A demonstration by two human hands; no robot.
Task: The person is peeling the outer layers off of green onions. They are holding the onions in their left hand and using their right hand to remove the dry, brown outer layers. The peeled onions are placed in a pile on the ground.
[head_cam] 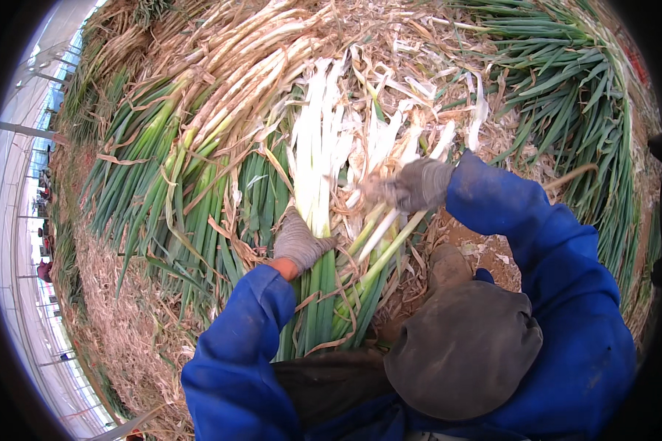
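Observation:
My left hand (303,241), in a grey ribbed glove, grips a bunch of Welsh onions (313,190) where the peeled white shanks turn to green leaves. The white ends point away from me, and the leaves reach back towards my lap. To the right, my gloved right hand (411,186) hovers over or touches more onion stalks (378,234). Its fingers are blurred, so whether anything is pinched between them cannot be made out. Pale stripped sheaths (383,138) lie just beyond it.
Unpeeled onions with brown, dry outer skins (243,82) lie in a heap at the left. At the right is a long pile of green-leaved onions (585,110). Dry peelings (127,314) litter the ground. A greenhouse wall (19,193) curves along the left rim.

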